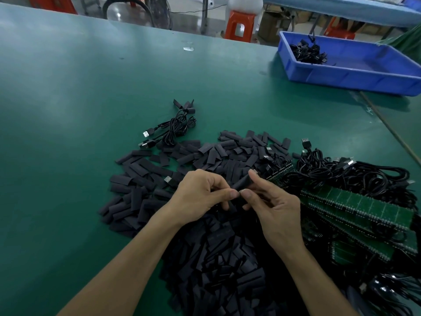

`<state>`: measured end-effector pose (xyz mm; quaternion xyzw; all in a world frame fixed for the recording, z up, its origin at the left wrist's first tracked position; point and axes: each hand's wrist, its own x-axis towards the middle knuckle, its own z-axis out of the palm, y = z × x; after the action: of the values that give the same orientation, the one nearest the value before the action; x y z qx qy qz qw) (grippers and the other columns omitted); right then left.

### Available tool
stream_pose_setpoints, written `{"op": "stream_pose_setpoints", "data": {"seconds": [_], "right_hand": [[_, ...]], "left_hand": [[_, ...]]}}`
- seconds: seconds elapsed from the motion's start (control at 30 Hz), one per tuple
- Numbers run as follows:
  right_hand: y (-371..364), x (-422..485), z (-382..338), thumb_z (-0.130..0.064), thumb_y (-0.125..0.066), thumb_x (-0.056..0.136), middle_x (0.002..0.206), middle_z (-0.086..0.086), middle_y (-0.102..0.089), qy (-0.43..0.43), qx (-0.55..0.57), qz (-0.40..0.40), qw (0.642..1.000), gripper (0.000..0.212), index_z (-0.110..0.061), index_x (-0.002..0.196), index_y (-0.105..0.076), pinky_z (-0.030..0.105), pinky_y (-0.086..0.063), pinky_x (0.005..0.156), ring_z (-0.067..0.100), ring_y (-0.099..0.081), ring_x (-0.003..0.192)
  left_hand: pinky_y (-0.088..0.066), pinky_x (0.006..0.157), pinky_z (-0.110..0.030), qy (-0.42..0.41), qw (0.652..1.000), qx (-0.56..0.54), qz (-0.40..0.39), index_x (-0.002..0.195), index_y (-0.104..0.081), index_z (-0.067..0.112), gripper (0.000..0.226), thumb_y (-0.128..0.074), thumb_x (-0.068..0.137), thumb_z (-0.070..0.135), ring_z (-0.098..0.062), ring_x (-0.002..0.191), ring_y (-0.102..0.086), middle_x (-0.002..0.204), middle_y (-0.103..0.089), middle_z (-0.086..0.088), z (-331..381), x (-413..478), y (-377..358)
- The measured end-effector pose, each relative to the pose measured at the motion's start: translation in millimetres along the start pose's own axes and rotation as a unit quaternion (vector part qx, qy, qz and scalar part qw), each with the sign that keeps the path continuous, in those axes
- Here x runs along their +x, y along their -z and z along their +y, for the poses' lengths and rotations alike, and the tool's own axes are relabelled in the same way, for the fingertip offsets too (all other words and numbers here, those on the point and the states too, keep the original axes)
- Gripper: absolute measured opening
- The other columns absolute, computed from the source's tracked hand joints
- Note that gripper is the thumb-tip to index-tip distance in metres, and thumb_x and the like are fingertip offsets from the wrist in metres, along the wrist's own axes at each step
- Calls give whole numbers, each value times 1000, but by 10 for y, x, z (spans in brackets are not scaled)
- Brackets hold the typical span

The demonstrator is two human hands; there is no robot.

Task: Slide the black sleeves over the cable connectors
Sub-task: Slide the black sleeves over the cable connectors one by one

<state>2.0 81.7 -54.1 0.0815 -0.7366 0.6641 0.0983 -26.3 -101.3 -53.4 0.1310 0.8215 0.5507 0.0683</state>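
Head view | left hand (200, 197) and right hand (273, 208) close together just above sleeve pile (205, 160) | both pinching one black sleeve (242, 182), likely to hold it steady for a connector | connector hidden | cable heap (341, 169) just right of sleeve pile, easy to reach | blue bin (350, 74) far behind sleeve pile, some cables inside.

The counter (68, 87) wears a smooth green mat, faintly sheened; the sleeves (218, 254) are matt black — the tray (341, 80) at its far right edge glossy blue plastic, cable plugs (147, 133) bright metal.
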Motion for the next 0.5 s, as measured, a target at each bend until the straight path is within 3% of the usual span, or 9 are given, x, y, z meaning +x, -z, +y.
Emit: {"op": "stream_pose_setpoints", "data": {"seconds": [0.07,0.27,0.37,0.43,0.5], "right_hand": [[4,0,-6,-20,-71,81,89,-7,-76,-2,-3,4,1000,36,-26,116,-69,18,-56,65,8,-70,69],[13,-2,-5,-4,-68,90,86,0,-75,8,-16,42,999,28,-23,111,-71,18,-55,60,10,-71,65],[17,-3,-9,-5,-70,90,87,1,-75,0,-11,51,999,26,-24,107,-69,18,-55,61,14,-72,68],[10,-7,-10,-8,-70,88,89,-3,-76,6,-14,54,998,24,-26,103,-71,18,-56,61,12,-73,70],[1,-12,-8,-14,-69,85,91,-7,-76,10,-19,47,999,22,-28,102,-72,17,-56,62,11,-72,69]], "left_hand": [[-45,54,-29,-2,1000,23,2,72,-74,26,20,-74,88,39,-21,54,-60,64,-72,9,4,-7,-20],[-52,65,-44,13,999,40,0,74,-74,29,17,-75,86,41,-27,64,-65,65,-72,11,34,0,-33],[-49,57,-36,4,999,48,6,75,-74,29,17,-74,86,41,-18,56,-61,64,-72,12,35,0,-39],[-40,51,-22,-10,998,58,10,73,-73,29,16,-75,86,40,-4,49,-53,63,-71,12,26,-3,-50],[-35,50,-14,-21,997,68,13,72,-73,30,17,-76,86,38,-2,46,-50,61,-70,13,20,-6,-59]]}}
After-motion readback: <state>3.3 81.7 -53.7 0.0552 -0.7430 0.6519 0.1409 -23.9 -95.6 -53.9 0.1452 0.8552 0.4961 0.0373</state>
